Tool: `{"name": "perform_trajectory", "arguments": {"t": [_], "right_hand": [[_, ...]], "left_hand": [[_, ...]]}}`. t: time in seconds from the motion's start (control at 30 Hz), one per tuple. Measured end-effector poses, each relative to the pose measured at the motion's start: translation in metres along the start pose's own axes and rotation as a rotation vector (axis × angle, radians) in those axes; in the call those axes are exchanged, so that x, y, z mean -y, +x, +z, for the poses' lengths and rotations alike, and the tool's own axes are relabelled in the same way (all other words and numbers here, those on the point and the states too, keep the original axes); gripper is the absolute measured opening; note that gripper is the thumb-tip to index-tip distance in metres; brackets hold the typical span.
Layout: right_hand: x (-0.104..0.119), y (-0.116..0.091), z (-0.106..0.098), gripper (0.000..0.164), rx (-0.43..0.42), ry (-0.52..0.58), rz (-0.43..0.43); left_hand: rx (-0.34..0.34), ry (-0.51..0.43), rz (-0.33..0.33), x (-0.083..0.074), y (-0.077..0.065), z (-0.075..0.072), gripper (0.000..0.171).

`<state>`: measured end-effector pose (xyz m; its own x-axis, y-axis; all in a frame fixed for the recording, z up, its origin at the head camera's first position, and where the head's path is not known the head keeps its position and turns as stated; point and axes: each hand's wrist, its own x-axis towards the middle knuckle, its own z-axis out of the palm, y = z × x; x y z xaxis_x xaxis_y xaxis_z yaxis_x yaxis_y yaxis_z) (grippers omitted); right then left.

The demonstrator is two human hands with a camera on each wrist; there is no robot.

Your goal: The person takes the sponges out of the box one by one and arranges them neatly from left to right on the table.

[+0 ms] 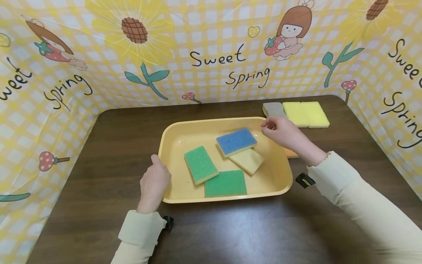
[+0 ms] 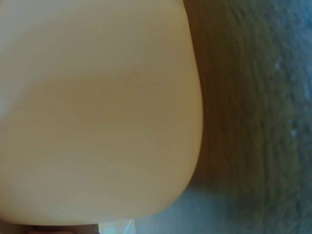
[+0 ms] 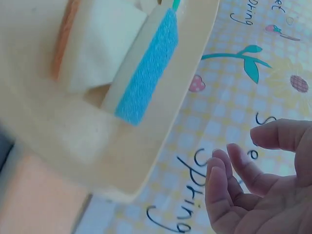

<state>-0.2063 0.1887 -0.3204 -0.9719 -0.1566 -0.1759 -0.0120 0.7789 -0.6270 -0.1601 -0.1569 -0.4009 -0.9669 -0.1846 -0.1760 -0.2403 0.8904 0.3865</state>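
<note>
A pale yellow tray (image 1: pixel 174 172) sits in the middle of the head view; its outer side (image 2: pixel 107 136) fills much of the left wrist view. My left hand (image 1: pixel 155 181) grips the tray's left edge. Inside lie a green sponge (image 1: pixel 200 165) overlapping a second green sponge (image 1: pixel 227 183), and a blue-topped sponge (image 1: pixel 235 142) partly covering a cream-faced sponge (image 1: pixel 248 161) whose underside is orange. Near the tray's back right corner hovers my right hand (image 1: pixel 281 131), its fingers loosely bent and holding nothing.
Behind the right hand, a grey sponge (image 1: pixel 274 109) and two yellow sponges (image 1: pixel 306 114) lie on the dark wooden table (image 1: pixel 82 190). An orange piece (image 1: pixel 291 152) shows beside the tray's right edge. Printed cloth (image 1: pixel 214 33) surrounds the table's back and sides.
</note>
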Motion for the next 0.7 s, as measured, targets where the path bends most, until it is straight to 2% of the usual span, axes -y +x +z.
{"name": "perform_trajectory", "arguments": {"t": [0.17,0.37,0.57,0.7], "right_hand": [[0.006,0.016,0.015,0.032,0.034,0.014,0.000],[0.007,0.036,0.037,0.040,0.057,-0.031,0.020],[0.001,0.046,0.048,0.058,0.111,-0.040,0.117],[-0.003,0.049,0.050,0.062,0.139,-0.042,0.164]], "left_hand": [[-0.004,-0.001,0.002,0.001,0.000,0.000,0.029],[0.002,-0.003,-0.004,0.003,0.000,0.001,0.029],[0.012,0.004,-0.007,0.002,0.002,0.001,0.029],[0.012,0.005,-0.014,0.002,0.002,0.000,0.029]]}}
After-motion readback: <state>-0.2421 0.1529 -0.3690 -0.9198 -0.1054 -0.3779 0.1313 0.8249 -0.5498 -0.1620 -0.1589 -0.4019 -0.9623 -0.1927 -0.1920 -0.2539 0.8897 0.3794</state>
